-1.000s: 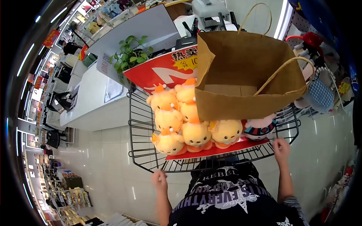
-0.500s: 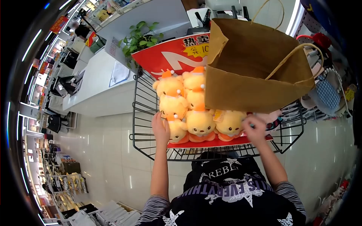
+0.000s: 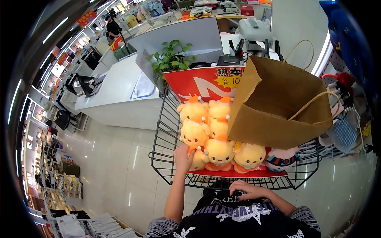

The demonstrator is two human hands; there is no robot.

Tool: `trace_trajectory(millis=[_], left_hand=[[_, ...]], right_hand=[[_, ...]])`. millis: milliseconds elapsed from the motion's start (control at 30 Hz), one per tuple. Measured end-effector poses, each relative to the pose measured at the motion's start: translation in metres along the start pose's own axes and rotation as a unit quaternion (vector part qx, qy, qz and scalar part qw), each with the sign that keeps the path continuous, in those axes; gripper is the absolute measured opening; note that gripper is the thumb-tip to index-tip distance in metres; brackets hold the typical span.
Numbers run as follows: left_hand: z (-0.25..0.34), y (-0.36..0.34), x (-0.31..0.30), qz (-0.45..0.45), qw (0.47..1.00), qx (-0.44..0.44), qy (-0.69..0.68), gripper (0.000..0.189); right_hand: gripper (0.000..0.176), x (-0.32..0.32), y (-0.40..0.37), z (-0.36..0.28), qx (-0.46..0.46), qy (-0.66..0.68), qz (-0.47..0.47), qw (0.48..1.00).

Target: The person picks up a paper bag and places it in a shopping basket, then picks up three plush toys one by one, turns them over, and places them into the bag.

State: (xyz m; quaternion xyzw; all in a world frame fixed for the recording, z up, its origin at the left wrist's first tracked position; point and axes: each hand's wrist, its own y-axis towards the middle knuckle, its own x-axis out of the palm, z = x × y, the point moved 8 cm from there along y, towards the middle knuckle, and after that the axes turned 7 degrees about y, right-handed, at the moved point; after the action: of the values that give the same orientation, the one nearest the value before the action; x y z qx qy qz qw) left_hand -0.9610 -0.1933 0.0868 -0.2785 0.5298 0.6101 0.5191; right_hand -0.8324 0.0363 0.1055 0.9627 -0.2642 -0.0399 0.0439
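Several yellow plush toys [image 3: 195, 133] with orange hats stand in rows in a black wire basket [image 3: 159, 137]. My left hand [image 3: 183, 157] is closed on the front-left plush toy, its fingers at the toy's orange hat. My right hand [image 3: 247, 189] is in front of the basket, near my shirt, with loosely curled fingers; nothing shows in it. A large open brown paper bag [image 3: 274, 129] stands over the right part of the basket. Right of the yellow toys lies a pink and dark plush toy [image 3: 281, 158].
Behind the basket are a red sign [image 3: 198, 81], a green plant [image 3: 170, 59] and a white counter [image 3: 115, 93] with a clipboard [image 3: 143, 86]. Hanging goods [image 3: 345, 133] line the right side. A person [image 3: 112, 27] stands far off at the upper left.
My right hand has left the front-right toy and come back toward my shirt. My left hand has moved from the basket's left side onto the front-left toy. The basket appears lower in view.
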Motion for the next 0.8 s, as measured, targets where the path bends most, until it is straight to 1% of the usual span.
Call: trace_trajectory(millis=[67, 133, 167, 200, 267, 300, 333, 367, 400, 467, 500, 567, 600, 633, 733, 800], left_hand=[[0.005, -0.002, 0.002, 0.002, 1.0, 0.008, 0.01, 0.02], [0.004, -0.002, 0.006, 0.002, 1.0, 0.002, 0.016, 0.02], [0.003, -0.001, 0.007, 0.003, 1.0, 0.0, 0.02, 0.02], [0.002, 0.001, 0.009, 0.001, 1.0, -0.001, 0.021, 0.02], [0.001, -0.001, 0.011, 0.002, 0.999, -0.006, 0.036, 0.02], [0.003, -0.001, 0.009, 0.02, 0.999, 0.002, 0.028, 0.02], [0.004, -0.002, 0.011, 0.016, 1.0, 0.0, 0.027, 0.02], [0.004, -0.002, 0.009, 0.03, 0.999, -0.001, 0.034, 0.02], [0.006, -0.003, 0.007, 0.043, 0.998, -0.003, 0.041, 0.02], [0.009, -0.004, 0.009, 0.037, 0.998, -0.016, 0.04, 0.02], [0.011, -0.006, 0.008, 0.056, 0.997, -0.017, 0.042, 0.019], [0.012, -0.008, 0.006, 0.089, 0.995, -0.013, 0.054, 0.019], [0.013, -0.008, 0.005, 0.086, 0.995, -0.015, 0.052, 0.019], [0.014, -0.008, 0.004, 0.088, 0.995, -0.021, 0.052, 0.019], [0.014, -0.011, 0.004, 0.093, 0.994, -0.031, 0.055, 0.019], [0.014, -0.01, 0.003, 0.099, 0.993, -0.02, 0.057, 0.019]], right_hand=[[0.022, 0.0, 0.004, -0.002, -0.012, 0.01, 0.008, 1.0], [0.017, 0.006, 0.009, -0.004, -0.051, -0.016, -0.041, 0.998], [0.013, 0.006, 0.011, -0.004, -0.032, 0.01, -0.036, 0.999], [0.008, 0.002, 0.014, 0.001, -0.037, -0.013, -0.016, 0.999], [0.005, -0.012, 0.011, 0.014, 0.014, 0.108, 0.122, 0.987], [0.005, -0.018, 0.012, 0.016, 0.01, 0.085, 0.154, 0.984], [0.004, -0.024, 0.012, 0.018, 0.007, 0.062, 0.185, 0.981], [0.006, -0.02, 0.015, 0.021, 0.017, 0.053, 0.181, 0.982], [0.008, -0.016, 0.019, 0.019, 0.016, 0.077, 0.193, 0.978], [0.012, -0.018, 0.02, 0.017, 0.072, 0.06, 0.199, 0.976], [0.015, -0.023, 0.021, 0.018, 0.041, 0.045, 0.227, 0.972], [0.02, -0.03, 0.026, 0.038, 0.065, -0.004, 0.223, 0.973], [0.021, -0.033, 0.03, 0.048, 0.075, -0.024, 0.216, 0.973], [0.023, -0.034, 0.036, 0.052, 0.061, -0.043, 0.204, 0.976], [0.025, -0.034, 0.043, 0.053, 0.063, -0.051, 0.169, 0.982], [0.026, -0.031, 0.043, 0.049, 0.073, -0.062, 0.157, 0.983]])
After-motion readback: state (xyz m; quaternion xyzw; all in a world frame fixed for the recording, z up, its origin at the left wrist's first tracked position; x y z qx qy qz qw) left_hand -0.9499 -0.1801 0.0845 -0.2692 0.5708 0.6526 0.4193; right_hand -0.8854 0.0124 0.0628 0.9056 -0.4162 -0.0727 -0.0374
